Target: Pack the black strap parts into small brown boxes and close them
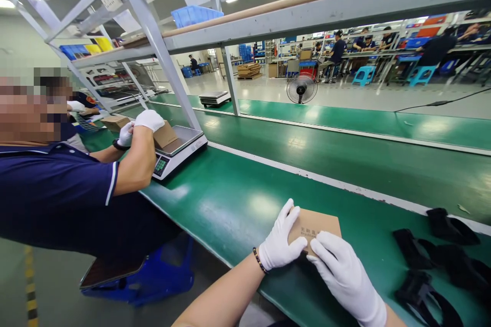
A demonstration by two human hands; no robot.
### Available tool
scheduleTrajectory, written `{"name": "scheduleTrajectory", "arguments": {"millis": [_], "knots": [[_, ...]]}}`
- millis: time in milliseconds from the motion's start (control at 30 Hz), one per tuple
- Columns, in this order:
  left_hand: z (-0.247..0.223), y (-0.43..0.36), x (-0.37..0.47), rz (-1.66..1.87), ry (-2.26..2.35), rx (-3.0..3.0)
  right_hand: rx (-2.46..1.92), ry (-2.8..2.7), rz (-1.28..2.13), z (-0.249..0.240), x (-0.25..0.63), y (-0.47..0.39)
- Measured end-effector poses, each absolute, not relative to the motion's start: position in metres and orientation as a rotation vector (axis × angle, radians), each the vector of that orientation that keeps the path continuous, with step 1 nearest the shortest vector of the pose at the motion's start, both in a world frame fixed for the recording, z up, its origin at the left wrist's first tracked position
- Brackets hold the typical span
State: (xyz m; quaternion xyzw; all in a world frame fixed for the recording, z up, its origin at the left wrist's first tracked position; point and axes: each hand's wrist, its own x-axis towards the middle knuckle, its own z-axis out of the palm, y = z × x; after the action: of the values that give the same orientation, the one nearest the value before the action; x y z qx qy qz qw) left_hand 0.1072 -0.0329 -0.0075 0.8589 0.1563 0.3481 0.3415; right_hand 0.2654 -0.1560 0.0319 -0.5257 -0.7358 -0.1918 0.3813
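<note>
A small brown cardboard box (320,219) with dark printing on its face is held over the green bench top. My left hand (283,240), in a white glove with a beaded bracelet at the wrist, grips the box's left side, thumb on the near face. My right hand (343,271), also gloved in white, is closed at the box's near right edge, its thumb and fingertips by the lower edge. Several black strap-like pieces (414,248) lie on the bench to the right of my right hand.
At the left, a co-worker in a dark blue shirt (57,194) handles a box (165,135) on a scale (184,150). A metal frame post (161,46) rises behind the scale. A fan (302,88) stands beyond the bench, with people farther back.
</note>
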Motion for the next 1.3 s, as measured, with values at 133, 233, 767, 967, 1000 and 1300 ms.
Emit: {"name": "scheduleTrajectory", "arguments": {"millis": [133, 233, 767, 967, 1000, 1300], "knots": [[-0.009, -0.032, 0.108, 0.898, 0.408, 2.232, -1.274, -1.972, -0.452, 0.036, 0.269, -0.158], [-0.008, -0.032, 0.109, 0.929, 0.387, 2.239, -1.249, -1.97, -0.469, 0.034, 0.268, -0.159], [-0.003, -0.023, 0.103, 0.913, 0.44, 2.307, -1.85, -1.232, -0.032, 0.037, 0.287, -0.146], [0.048, -0.019, 0.093, 1.116, 1.121, 2.579, -1.863, -1.316, -0.028, 0.019, 0.257, -0.164], [0.057, -0.024, 0.093, 1.038, 1.109, 2.668, -1.813, -1.398, -0.058, 0.018, 0.246, -0.17], [0.073, -0.021, 0.08, 0.453, 0.971, 3.124, -1.975, -1.635, -0.587, 0.056, 0.265, -0.2]]}}
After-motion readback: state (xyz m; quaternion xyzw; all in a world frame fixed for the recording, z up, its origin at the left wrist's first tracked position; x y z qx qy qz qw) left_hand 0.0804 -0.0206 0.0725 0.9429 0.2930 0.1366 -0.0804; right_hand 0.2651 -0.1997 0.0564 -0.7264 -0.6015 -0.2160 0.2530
